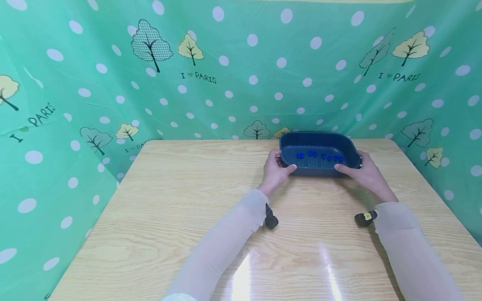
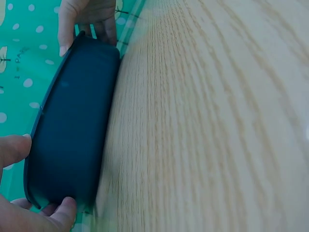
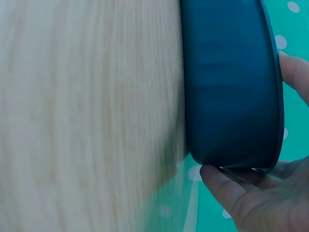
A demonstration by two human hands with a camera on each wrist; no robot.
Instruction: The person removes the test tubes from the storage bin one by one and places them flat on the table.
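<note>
grip, head view: left hand [image 1: 276,170] and right hand [image 1: 366,172] hold opposite ends of one dark-blue, rounded-oblong, plastic-looking tub [image 1: 314,172], far right on pale wood-grain table [image 1: 180,200]; small bright-blue pieces [image 1: 323,156] already inside. left wrist: both hands on tub. right wrist: end gripped; release, seemingly, outstanding.

You are wearing a pale grey left sleeve [image 1: 220,244] and a matching right sleeve [image 1: 414,255], both ending in broad cuffs [image 1: 397,215]. Your left wrist is carrying a small black device [image 1: 271,219]; your right one's black unit [image 1: 361,220] is showing a yellow patch [image 1: 367,216].
</note>
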